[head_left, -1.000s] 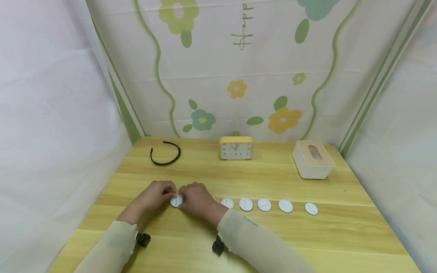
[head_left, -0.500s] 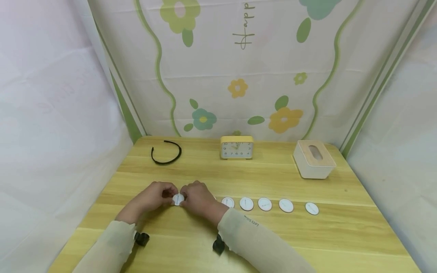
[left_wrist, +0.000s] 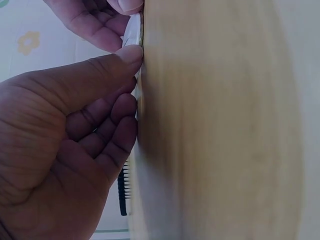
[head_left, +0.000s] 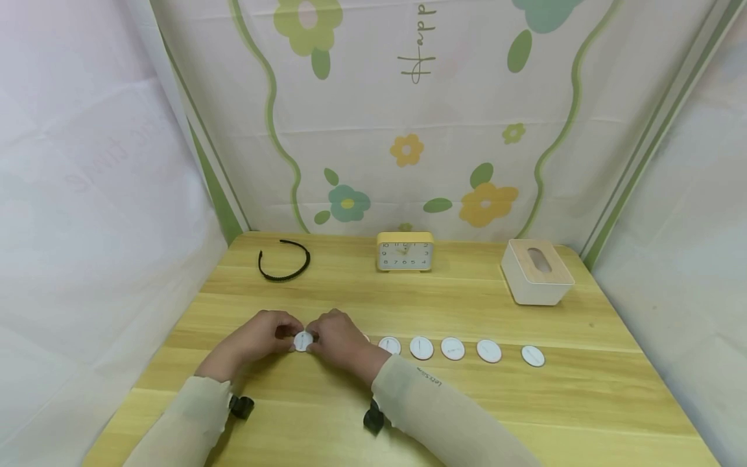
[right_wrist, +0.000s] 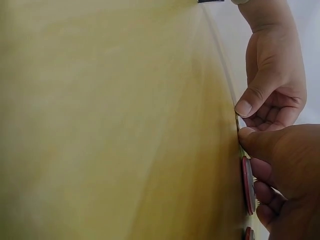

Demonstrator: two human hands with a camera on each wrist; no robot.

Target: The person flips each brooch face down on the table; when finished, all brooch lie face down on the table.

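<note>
A white round disc [head_left: 303,341] with a thin dark marking lies between my two hands at the left of the table. My left hand [head_left: 257,340] pinches its left edge, and my right hand [head_left: 338,340] grips the opposite edge. In the left wrist view the disc [left_wrist: 132,30] shows edge-on, low against the wood, with the left thumb on its rim. To the right, several similar white discs [head_left: 421,348] form a row; the right hand partly covers the nearest one. The right wrist view shows a red-edged disc [right_wrist: 248,185] beneath the right hand's fingers [right_wrist: 265,192].
A black headband [head_left: 284,277] lies at the back left of the wooden table [head_left: 467,415]. A yellow clock [head_left: 404,253] stands at the back middle, and a white tissue box [head_left: 535,279] with a wooden lid at the back right. Patterned cloth walls surround the table.
The disc between my hands has shifted slightly, and its dark marking has turned a little. Both hands have stayed nearly in place; the row of discs has not moved.
</note>
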